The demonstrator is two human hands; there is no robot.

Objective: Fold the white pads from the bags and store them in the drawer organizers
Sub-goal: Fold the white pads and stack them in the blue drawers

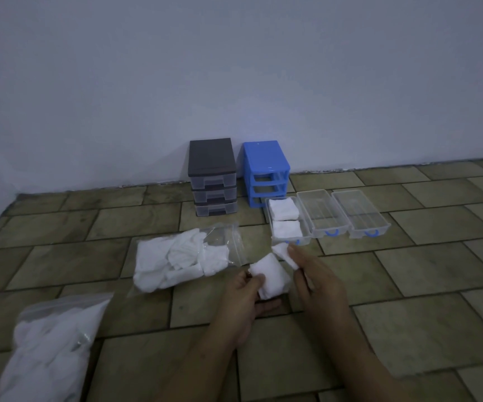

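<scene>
A white pad (272, 275) hangs between both hands just above the tiled floor. My left hand (246, 297) pinches its near left edge with thumb on top. My right hand (312, 274) pinches the pad's far right corner (285, 252). Three clear drawers with blue handles lie on the floor ahead: the left drawer (270, 220) holds two stacks of folded pads (284, 208), the middle drawer (318, 216) and the right drawer (360, 214) hold nothing. An open clear bag (188, 256) with crumpled pads lies to the left.
A blue organizer frame (264, 169) with its three slots bare and a dark grey three-drawer organizer (212, 175) stand against the wall. A second clear bag of white pads (51, 346) lies at the near left on the floor.
</scene>
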